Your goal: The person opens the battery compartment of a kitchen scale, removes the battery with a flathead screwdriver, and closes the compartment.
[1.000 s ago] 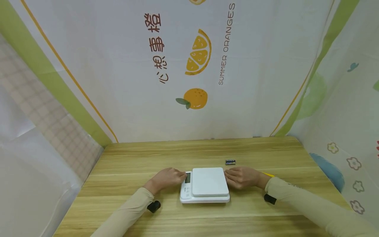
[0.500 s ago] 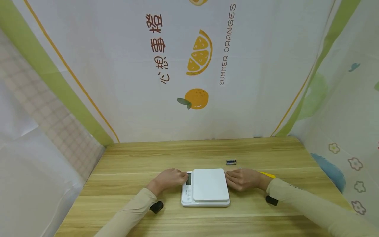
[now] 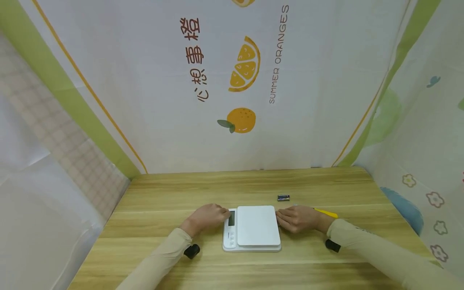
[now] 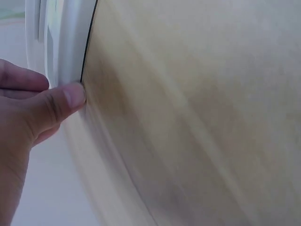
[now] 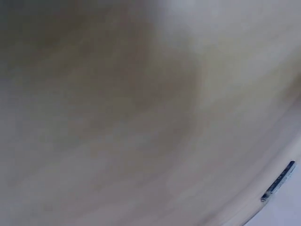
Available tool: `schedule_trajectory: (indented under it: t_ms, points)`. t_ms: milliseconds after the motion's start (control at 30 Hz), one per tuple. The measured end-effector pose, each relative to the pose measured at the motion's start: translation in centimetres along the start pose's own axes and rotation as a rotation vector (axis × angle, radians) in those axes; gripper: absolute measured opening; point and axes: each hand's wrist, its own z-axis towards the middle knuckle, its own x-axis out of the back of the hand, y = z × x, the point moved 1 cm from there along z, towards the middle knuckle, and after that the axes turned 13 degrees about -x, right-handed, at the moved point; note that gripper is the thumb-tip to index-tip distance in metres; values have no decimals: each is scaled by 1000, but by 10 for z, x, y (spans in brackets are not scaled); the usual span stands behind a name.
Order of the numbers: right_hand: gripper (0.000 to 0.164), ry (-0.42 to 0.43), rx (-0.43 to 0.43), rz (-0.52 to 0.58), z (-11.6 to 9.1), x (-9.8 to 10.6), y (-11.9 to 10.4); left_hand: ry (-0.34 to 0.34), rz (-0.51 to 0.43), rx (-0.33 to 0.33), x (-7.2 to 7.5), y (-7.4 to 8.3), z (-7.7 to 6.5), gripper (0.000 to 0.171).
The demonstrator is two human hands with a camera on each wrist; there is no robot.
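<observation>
A white kitchen scale (image 3: 258,225) lies in the middle of the wooden table, its display and buttons on the left side. At its left edge, my left hand (image 3: 208,218) pinches the corner beside the display. In the left wrist view the thumb (image 4: 74,95) of that hand is at the scale's lower edge, with the fingers over the top. My right hand (image 3: 296,218) holds the opposite edge with bent fingers; its fingertips are partly hidden at the scale's side. The right wrist view shows no hand, only blurred table and small batteries (image 5: 278,181).
Two batteries (image 3: 283,198) lie together behind the scale, to its right. A yellow-handled object (image 3: 327,213) is partly hidden behind the right wrist. The wooden table (image 3: 174,274) ends at a printed cloth backdrop (image 3: 166,133).
The scale's near side has tipped slightly, so more of its top shows than one second ago. Both hands keep their places at its edges. The view has shifted slightly.
</observation>
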Motion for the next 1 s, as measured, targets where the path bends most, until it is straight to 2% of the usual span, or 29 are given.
schedule_trajectory:
  t_ms: [100, 200, 233, 300, 367, 433, 500, 600, 733, 833, 900, 1000]
  points:
    - [45, -10, -26, 16, -1, 3, 0, 34, -137, 99, -3, -5, -2, 16]
    - [49, -57, -132, 50, -4, 11, -3, 67, -409, 286, -8, -9, -8, 31]
    - [49, -81, -197, 77, -6, 15, -5, 76, -516, 356, -11, -11, -11, 38]
    - [37, -153, -383, 166, -8, 25, -11, 95, -705, 475, -16, -13, -16, 48]
    - [21, -229, -607, 283, -9, 37, -16, 121, -862, 551, -22, -14, -22, 56]
    - [16, -307, -840, 429, -8, 47, -23, 148, -972, 575, -28, -15, -26, 62]
    - [24, -381, -1028, 546, -5, 57, -30, 171, -1047, 577, -31, -16, -28, 66]
    - [35, -457, -1179, 644, 0, 65, -45, 184, -1127, 569, -34, -17, -26, 68]
    - [62, -520, -1229, 631, 13, 70, -68, 179, -1192, 564, -35, -19, -21, 66]
    - [73, -556, -1255, 595, 24, 71, -80, 173, -1206, 571, -35, -20, -19, 62]
    - [75, -560, -1283, 577, 30, 70, -85, 163, -1202, 579, -35, -20, -19, 60]
    - [66, -545, -1316, 529, 36, 69, -91, 153, -1194, 578, -36, -20, -18, 58]
